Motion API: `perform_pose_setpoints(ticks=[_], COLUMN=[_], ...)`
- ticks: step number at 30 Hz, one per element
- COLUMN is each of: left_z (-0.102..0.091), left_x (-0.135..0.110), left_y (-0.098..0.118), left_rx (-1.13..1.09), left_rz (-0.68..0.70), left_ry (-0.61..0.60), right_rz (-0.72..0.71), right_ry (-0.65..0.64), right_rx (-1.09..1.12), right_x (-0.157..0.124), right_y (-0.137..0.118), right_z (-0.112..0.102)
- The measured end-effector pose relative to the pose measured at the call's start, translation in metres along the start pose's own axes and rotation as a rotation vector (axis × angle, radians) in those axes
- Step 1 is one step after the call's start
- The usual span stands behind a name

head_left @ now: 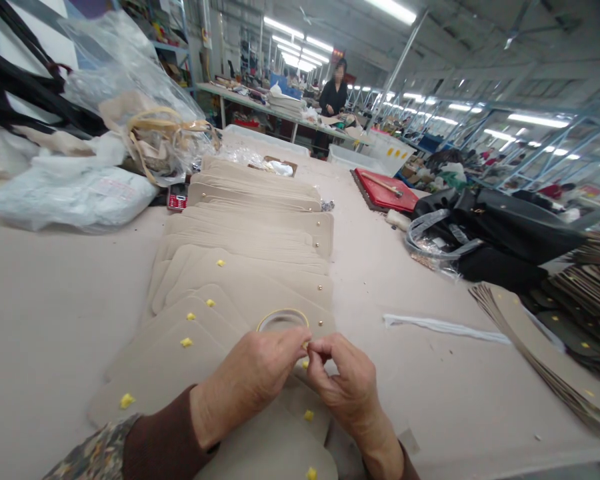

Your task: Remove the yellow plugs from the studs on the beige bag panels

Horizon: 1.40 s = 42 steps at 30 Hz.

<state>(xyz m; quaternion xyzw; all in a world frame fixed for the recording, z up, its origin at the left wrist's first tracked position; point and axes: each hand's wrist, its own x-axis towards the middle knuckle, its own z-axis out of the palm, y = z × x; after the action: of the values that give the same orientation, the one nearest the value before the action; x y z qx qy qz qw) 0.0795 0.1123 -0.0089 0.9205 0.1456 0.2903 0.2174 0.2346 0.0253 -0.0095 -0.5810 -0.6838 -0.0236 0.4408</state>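
Note:
My left hand (255,370) is closed, its thumb and finger pinching around a thin roll of yellow tape (283,311) that stands up just behind the fingers. Tip to tip with it, my right hand (347,377) is closed in a pinch, with a tiny bit of yellow showing between the fingertips. Both hands are over overlapping beige panels (250,273). Small yellow tape pieces (187,343) stick to several of the nearer panels. Little metal studs (320,288) show along the panels' right edge. The lower part of the roll is hidden by my fingers.
Plastic-wrapped bundles (75,190) lie at the left. A red board (387,191) with a hammer (383,184), black bags (505,227), a white strip (445,327) and stacked panels (540,353) occupy the right side. A person (334,97) stands at a far table.

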Motion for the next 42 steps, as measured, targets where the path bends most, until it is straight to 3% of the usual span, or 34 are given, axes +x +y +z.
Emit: perform_pose_setpoints(ticks=[4, 10, 12, 14, 18, 20, 28, 36, 39, 42], left_z=[-0.002, 0.004, 0.007, 0.010, 0.018, 0.020, 0.020, 0.015, 0.012, 0.011], left_x=[0.005, 0.009, 0.008, 0.008, 0.009, 0.010, 0.007, 0.006, 0.005, 0.005], left_y=[0.000, 0.003, 0.001, -0.004, -0.013, -0.015, -0.014, -0.013, -0.013, -0.014], left_rx=[0.068, 0.170, 0.209, 0.301, 0.430, 0.429, 0.366, 0.382, 0.377, 0.368], left_rz=[-0.032, 0.074, 0.068, 0.014, -0.083, -0.098, -0.138, -0.187, -0.176, -0.186], left_ry=[-0.039, 0.087, 0.091, 0.013, -0.222, -0.271, -0.277, -0.306, -0.303, -0.308], right_rz=[0.165, 0.864, 0.994, 1.056, 1.018, 0.991, 0.826, 0.944, 0.879, 0.754], right_ry=[-0.002, -0.001, 0.030, 0.010, -0.078, -0.106, -0.225, -0.157, -0.181, -0.192], right_rx=[0.016, 0.488, 0.552, 0.562, 0.536, 0.489, 0.126, 0.236, 0.226, 0.064], right_x=[-0.003, 0.002, 0.004, 0.004, 0.001, 0.001, 0.011, 0.003, -0.002, -0.001], right_y=[-0.003, 0.011, 0.026, 0.042, 0.057, 0.055, 0.050, 0.051, 0.048, 0.045], right_z=[0.003, 0.008, 0.006, 0.003, 0.002, 0.004, 0.011, 0.005, 0.003, 0.006])
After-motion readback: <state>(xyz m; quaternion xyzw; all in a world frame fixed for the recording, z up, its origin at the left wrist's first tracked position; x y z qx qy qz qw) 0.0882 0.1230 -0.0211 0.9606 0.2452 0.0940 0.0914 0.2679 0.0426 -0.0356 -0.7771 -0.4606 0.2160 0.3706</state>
